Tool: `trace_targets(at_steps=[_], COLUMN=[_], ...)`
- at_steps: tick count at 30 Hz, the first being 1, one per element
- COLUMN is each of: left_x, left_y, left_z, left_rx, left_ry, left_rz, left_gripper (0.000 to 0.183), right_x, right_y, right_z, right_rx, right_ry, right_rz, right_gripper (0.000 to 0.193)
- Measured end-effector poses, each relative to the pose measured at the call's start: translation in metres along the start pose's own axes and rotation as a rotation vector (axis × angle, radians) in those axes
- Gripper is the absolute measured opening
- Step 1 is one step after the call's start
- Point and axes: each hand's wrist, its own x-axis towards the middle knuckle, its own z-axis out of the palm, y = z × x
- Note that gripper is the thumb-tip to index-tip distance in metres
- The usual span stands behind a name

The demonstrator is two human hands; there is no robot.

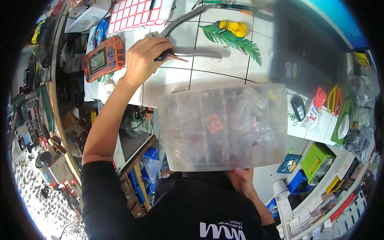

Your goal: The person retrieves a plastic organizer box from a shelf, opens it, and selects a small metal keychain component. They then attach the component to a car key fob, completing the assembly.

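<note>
My left hand [145, 58] reaches over the white tiled tabletop [172, 82]. Its fingers are closed round a small tool [163, 55] with a black end and a thin copper-coloured rod; its kind is not clear. Two grey curved arms [184, 20] spread away from beside these fingers, and whether they belong to the held tool I cannot tell. My right hand [242, 180] grips the near edge of a translucent plastic organizer box [192, 154], thumb on the rim. The box is closed, with several small bags inside, and partly overlaps the table's front edge.
An orange handheld device [105, 59] with a screen lies left of my left hand. Beyond are red-bordered label sheets [136, 16] and a yellow-handled tool [234, 28]. To the right lie a dark mat [316, 52], a black key fob [297, 107] and orange-handled scissors [334, 100].
</note>
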Motion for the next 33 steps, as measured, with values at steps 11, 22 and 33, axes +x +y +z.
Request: trace_targets(at_steps=[11, 22, 33], left_x=[-0.007, -0.138, -0.207], left_y=[0.003, 0.092, 0.067], left_z=[-0.013, -0.074, -0.108], left_rx=[0.094, -1.496, -1.386], left_ry=[-0.029, -0.036, 0.763], left_rz=[-0.161, -1.033, -1.514], left_gripper=[0.026, 0.077, 0.066], right_x=[0.010, -0.014, 0.063], right_y=[0.041, 0.065, -0.055], right_z=[-0.021, -0.016, 0.114], right_rx=[-0.083, -0.176, -1.184], right_ry=[-0.039, -0.049, -0.444], right_rz=[-0.271, -0.494, -0.716], right_gripper=[0.088, 0.082, 0.050])
